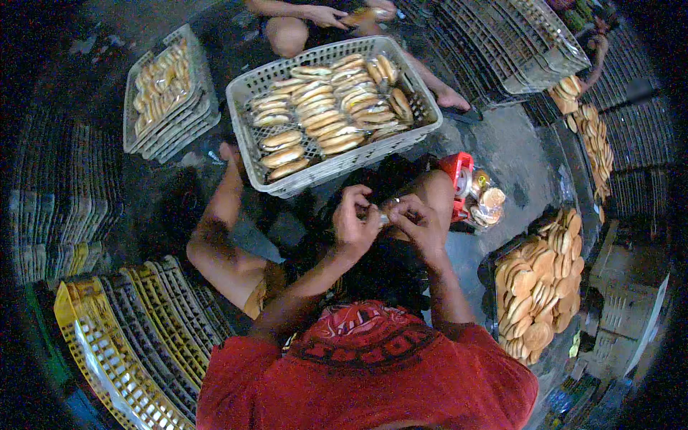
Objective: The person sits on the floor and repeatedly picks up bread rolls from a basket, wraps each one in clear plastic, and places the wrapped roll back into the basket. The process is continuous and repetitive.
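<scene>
My left hand [356,219] and my right hand [413,216] are close together above my lap, fingertips bent inward. A small pale piece [383,219], too small to name, shows between them; which hand grips it is unclear. Ahead of the hands, a grey plastic crate [328,174] holds rows of filled bread rolls [322,115], some in clear wrappers. Beside my right knee stands a red tape dispenser [459,185] with a roll in it. Clear-wrapped round buns [488,207] lie just right of it.
At the right is a large pile of round flat buns [537,290]. Stacked crates [172,102] with rolls stand at the left, yellow and dark crates [107,344] at the lower left. Across the crate, another person's hands [328,16] hold bread; a further hand reaches in at the upper right.
</scene>
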The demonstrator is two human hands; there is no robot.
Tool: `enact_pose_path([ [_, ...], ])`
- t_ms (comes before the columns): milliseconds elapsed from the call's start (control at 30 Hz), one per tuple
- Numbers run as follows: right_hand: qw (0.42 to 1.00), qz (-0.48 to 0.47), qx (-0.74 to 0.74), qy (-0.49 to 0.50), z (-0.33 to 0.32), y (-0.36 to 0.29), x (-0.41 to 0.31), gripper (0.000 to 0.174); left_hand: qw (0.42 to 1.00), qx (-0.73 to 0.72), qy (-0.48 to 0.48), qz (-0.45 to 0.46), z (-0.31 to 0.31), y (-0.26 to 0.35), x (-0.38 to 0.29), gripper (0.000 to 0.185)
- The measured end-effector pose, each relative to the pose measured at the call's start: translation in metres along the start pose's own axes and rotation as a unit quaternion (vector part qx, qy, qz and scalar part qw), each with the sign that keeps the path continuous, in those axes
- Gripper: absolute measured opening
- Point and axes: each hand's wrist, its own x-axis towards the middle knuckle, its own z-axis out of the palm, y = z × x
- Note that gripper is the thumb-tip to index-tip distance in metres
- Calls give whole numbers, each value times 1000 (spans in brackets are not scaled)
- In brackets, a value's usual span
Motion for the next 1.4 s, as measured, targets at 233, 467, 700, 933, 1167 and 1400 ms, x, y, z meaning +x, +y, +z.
enact_pose_path([
  [233,993,-59,-102,-15,47,-29,14,30,992,-72,37,-94,-23,-14,-1,22],
  [467,993,0,-91,-72,59,-8,41,29,927,-236,-109,-269,-54,-39,18,28],
  [700,971,21,-230,-67,99,-8,60,80,908,-234,-57,-342,-89,-72,34,63],
  [933,973,194,-59,-109,123,0,139,75,982,-66,-178,-17,-101,-139,132,28],
  [1167,976,-147,-35,-156,144,13,194,62,781,600,-147,86,-163,-310,282,27],
  [1400,937,-255,-135,-198,229,56,296,59,921,362,-91,107,-186,-275,325,15],
])
